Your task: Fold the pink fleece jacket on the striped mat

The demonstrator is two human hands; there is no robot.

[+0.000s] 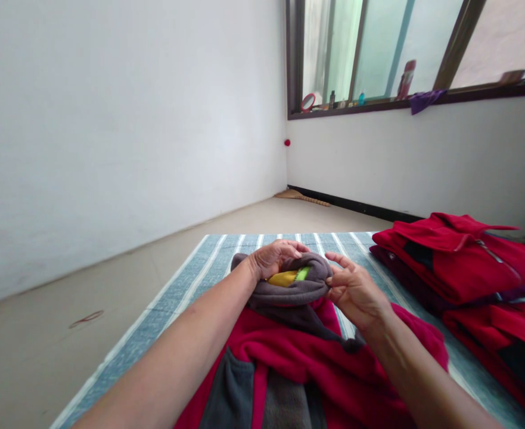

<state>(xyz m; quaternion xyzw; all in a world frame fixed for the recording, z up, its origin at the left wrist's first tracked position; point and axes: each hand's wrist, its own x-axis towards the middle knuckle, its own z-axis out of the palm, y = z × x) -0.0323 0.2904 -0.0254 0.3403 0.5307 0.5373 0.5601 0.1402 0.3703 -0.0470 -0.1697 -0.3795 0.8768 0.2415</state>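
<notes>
A crimson and grey fleece garment point(284, 345) lies loosely bunched in front of me. Its dark grey, rolled collar-like part point(289, 292) is raised between my hands and forms a ring. Inside the ring shows a yellow patch with a bright green strip point(289, 277). My left hand point(277, 260) is closed on the ring's far left side, its fingertips partly hidden in the cloth. With thumb and fingers, my right hand point(356, 292) pinches the right edge of the same ring.
Folded red clothes point(463, 256) are stacked at the right. Under everything lies a blue-and-white striped cloth point(186, 292). A broom point(309, 198) rests on the floor by the far corner, and a thin loop point(86, 319) lies at left. A bottle point(406, 79) stands on the windowsill.
</notes>
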